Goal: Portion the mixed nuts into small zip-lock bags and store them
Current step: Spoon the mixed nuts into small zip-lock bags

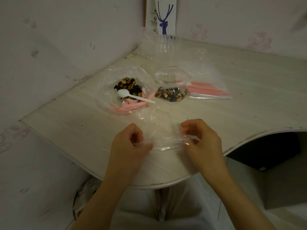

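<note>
Dim, warm, soft-focus wide-angle view, edges bowed, corners blurred.

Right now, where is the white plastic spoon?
In the head view, the white plastic spoon lies in the big open bag of mixed nuts, left of centre on the table, just left of the part-filled small zip-lock bag.

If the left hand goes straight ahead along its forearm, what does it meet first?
Probably the large nut bag at its near edge, by the white spoon handle; depth is unclear.

Spoon (132, 95) in nut bag (116, 83) left, filled bag (172, 90) right, empty bag (166, 141) nearest.
</note>
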